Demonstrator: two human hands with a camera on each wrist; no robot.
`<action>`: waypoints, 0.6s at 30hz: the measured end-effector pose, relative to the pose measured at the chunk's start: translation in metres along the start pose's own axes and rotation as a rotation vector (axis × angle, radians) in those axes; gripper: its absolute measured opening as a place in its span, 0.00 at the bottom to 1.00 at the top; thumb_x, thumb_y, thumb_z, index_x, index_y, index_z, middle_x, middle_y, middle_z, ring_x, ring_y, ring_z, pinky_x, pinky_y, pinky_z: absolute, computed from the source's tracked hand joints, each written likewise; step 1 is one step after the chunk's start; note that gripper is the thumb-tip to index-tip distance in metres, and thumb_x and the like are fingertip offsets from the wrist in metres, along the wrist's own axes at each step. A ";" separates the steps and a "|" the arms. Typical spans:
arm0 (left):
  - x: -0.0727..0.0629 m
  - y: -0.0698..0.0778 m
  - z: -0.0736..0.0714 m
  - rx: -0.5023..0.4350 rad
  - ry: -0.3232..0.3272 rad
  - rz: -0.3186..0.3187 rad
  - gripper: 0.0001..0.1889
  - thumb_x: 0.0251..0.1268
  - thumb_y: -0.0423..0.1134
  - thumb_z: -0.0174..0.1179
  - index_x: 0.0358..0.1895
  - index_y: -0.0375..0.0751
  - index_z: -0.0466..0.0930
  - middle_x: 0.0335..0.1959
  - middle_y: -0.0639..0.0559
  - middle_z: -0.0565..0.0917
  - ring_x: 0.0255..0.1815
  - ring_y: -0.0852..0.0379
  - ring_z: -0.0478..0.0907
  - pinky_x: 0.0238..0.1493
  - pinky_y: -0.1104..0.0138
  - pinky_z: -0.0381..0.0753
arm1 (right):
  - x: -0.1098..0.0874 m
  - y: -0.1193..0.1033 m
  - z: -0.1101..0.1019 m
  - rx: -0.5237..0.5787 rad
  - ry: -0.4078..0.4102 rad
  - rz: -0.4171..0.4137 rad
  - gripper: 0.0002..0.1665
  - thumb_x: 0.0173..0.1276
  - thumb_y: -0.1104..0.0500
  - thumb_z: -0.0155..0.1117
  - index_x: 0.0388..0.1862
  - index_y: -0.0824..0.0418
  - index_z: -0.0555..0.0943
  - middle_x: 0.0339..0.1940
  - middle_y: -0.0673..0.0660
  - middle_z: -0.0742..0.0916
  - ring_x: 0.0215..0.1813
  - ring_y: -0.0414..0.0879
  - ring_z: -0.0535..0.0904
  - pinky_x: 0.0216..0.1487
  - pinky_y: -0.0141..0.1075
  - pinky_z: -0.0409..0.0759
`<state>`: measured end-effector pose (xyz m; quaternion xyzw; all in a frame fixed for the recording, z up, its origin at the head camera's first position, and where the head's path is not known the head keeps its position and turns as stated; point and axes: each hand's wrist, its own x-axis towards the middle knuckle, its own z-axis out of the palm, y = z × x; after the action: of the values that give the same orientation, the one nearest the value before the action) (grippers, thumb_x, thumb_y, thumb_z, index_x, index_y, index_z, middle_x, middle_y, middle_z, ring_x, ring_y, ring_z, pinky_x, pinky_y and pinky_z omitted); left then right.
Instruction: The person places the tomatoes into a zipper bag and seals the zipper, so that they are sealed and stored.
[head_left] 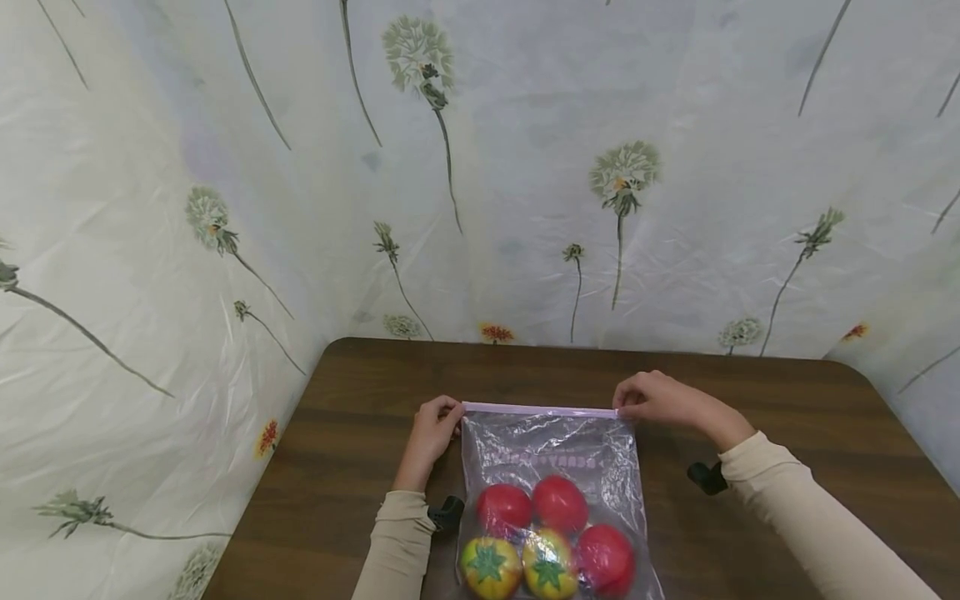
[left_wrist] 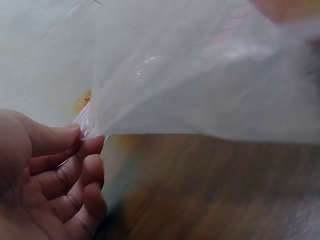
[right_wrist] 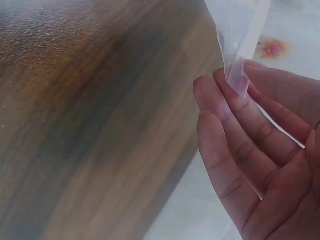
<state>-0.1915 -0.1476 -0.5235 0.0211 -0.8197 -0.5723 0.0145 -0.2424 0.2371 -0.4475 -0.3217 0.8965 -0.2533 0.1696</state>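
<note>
A clear zip bag [head_left: 555,437] with a pink strip along its top edge hangs or lies over the table between both hands. Inside it show several round fruits, red ones [head_left: 560,503] and yellow ones with green star-shaped tops [head_left: 490,568]. My left hand [head_left: 432,435] pinches the bag's top left corner between thumb and fingers. At the top right corner my right hand [head_left: 663,402] pinches the strip's other end. In the left wrist view the bag film [left_wrist: 165,95] stretches away from the thumb. The right wrist view shows the bag corner [right_wrist: 239,80] between thumb and fingers.
A dark brown wooden table [head_left: 360,392] with rounded back corners lies beneath. Behind it and to the left hangs a pale curtain [head_left: 517,208] printed with dandelions. Dark wrist-worn devices [head_left: 707,477] sit at both sleeves.
</note>
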 end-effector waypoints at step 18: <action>-0.002 0.000 0.004 0.026 -0.019 -0.001 0.10 0.74 0.36 0.61 0.39 0.30 0.84 0.31 0.38 0.87 0.22 0.60 0.75 0.27 0.70 0.75 | -0.007 0.011 0.017 0.014 0.011 0.060 0.02 0.70 0.63 0.67 0.37 0.60 0.86 0.30 0.48 0.89 0.30 0.34 0.78 0.32 0.30 0.77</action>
<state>-0.1897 -0.1434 -0.5251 0.0163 -0.8271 -0.5618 0.0063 -0.2344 0.2429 -0.4664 -0.2923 0.9048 -0.2560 0.1744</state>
